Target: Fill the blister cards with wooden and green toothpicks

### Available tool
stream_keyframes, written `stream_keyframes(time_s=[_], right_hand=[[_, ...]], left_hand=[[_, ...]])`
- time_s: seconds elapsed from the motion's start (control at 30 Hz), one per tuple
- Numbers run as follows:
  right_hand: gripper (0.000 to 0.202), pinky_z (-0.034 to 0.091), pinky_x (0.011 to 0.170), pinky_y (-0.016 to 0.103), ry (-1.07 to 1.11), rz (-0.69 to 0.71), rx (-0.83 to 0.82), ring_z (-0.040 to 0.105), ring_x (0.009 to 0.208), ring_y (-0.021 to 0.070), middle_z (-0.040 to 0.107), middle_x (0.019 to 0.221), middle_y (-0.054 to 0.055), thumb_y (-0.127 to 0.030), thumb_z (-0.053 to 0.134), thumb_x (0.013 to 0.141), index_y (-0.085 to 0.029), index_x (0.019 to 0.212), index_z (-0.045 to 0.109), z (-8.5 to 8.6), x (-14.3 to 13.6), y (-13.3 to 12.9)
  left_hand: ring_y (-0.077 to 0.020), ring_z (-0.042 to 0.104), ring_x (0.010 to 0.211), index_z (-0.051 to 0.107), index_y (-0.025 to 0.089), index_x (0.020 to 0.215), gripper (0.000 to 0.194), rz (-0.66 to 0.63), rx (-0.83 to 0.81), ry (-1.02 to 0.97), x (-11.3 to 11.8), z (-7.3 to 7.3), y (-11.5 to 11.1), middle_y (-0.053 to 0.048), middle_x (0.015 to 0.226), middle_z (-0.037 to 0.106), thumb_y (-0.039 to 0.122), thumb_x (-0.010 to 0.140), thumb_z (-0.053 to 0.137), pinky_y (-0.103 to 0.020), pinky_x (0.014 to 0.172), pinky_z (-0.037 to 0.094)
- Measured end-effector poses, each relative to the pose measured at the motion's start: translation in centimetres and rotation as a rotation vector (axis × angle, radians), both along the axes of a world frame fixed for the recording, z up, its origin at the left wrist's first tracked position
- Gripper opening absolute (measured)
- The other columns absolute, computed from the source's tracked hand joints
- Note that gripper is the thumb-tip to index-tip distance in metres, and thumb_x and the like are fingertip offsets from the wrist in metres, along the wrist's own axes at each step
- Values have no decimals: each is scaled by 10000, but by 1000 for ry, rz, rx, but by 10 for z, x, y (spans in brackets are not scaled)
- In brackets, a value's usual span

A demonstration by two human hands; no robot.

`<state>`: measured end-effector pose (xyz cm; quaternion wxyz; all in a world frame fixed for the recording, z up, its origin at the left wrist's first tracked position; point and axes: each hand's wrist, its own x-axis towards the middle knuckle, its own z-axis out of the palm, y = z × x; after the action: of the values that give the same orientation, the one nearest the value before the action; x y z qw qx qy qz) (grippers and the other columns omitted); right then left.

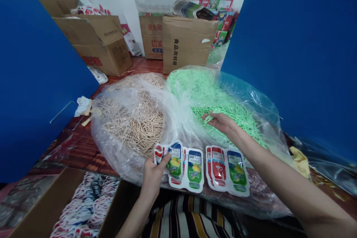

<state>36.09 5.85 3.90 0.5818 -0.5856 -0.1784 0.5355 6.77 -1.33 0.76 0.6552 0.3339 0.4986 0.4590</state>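
Note:
My left hand [156, 171] pinches a bottle-shaped Sprite packet [175, 160] together with a red one, above other packets lying at the table's front edge. Under and beside them lies another Sprite packet [194, 171]. To the right sit red Cola packets [218, 165] and a further Sprite packet [237, 171], overlapping. My right hand [219, 122] is closed on a few short green sticks, over the opened plastic bag of green sticks [237, 113]. Left of that bag, a second clear bag holds beige sticks [145, 126].
An open cardboard box [65, 189] full of packets stands at the lower left. More cartons [189, 42] line the back. Blue panels [306, 52] flank both sides. A yellow cloth [299, 160] lies at the right, white tissue [83, 106] at the left.

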Motion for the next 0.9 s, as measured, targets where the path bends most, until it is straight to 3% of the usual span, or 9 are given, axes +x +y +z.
stream_keyframes(time_s=[0.27, 0.4, 0.53, 0.67, 0.9], right_hand=[[169, 535, 666, 261, -89, -14, 310, 676, 738, 155, 658, 729, -11, -228, 656, 791, -209, 822, 490, 16, -30, -22], [234, 525, 748, 308, -103, 99, 475, 665, 760, 157, 648, 781, -21, -295, 689, 767, -224, 877, 494, 35, -58, -38], [219, 515, 752, 320, -27, 230, 515, 658, 758, 150, 636, 799, -27, -324, 662, 791, -241, 895, 488, 48, -94, -49], [212, 518, 711, 318, -38, 316, 551, 655, 761, 156, 631, 789, -25, -354, 629, 814, -250, 928, 483, 48, -119, -53], [179, 510, 702, 311, -87, 470, 583, 650, 776, 163, 659, 814, 0, -361, 576, 856, -240, 960, 495, 37, -134, -52]], left_hand=[[-181, 661, 713, 705, 112, 804, 292, 6, 34, 50, 5, 6, 3, -54, 784, 732, 307, 602, 784, -283, 716, 520], [-170, 650, 680, 702, 117, 764, 253, -33, 57, 69, 5, 1, 3, -33, 725, 720, 307, 613, 776, -268, 692, 513], [-179, 655, 689, 706, 118, 805, 260, -70, 84, 41, 7, -1, 3, -30, 735, 720, 309, 637, 761, -275, 691, 516], [-211, 675, 744, 706, 113, 852, 296, -82, 51, -22, 8, 3, 2, -61, 803, 736, 316, 643, 758, -305, 726, 525], [-230, 684, 798, 704, 121, 872, 337, -37, -6, -56, 7, 13, 2, -82, 880, 742, 312, 605, 783, -310, 716, 534]])
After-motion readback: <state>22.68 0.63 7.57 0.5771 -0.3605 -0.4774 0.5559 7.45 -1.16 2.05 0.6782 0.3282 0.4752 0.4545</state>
